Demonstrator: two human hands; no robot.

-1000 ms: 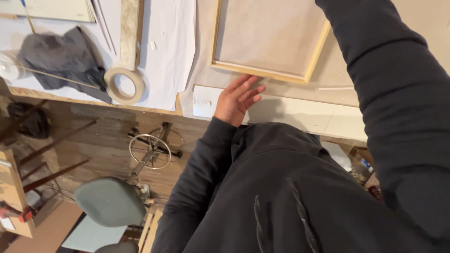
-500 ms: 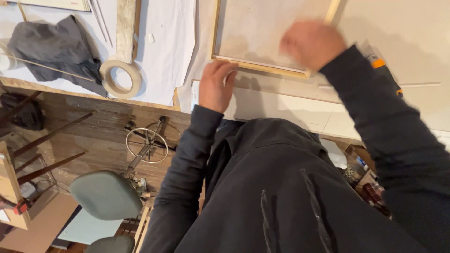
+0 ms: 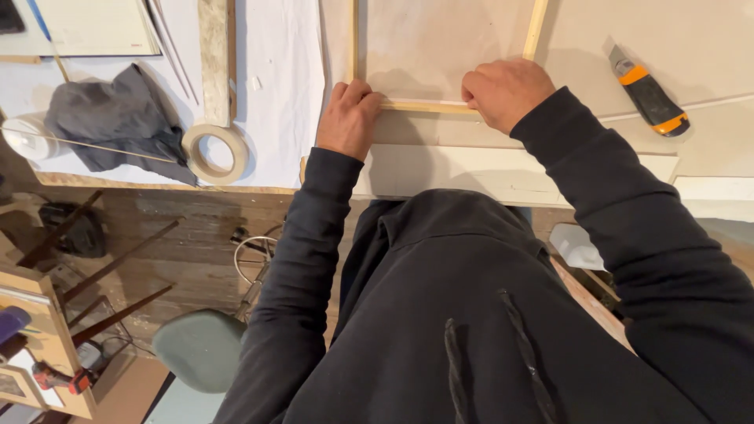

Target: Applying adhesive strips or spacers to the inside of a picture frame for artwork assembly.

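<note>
Wooden frame (image 3: 428,104) | near bar runs left–right | left hand (image 3: 348,118) presses its left corner, fingers flat | right hand (image 3: 503,90) curled on bar near right corner – utility knife (image 3: 649,89) lies right of frame

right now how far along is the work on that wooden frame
Done: the wooden frame lies flat on the table, panel inside it. In hand: the left hand and right hand press its near rail. Left: the utility knife and tape roll lie untouched.
</note>
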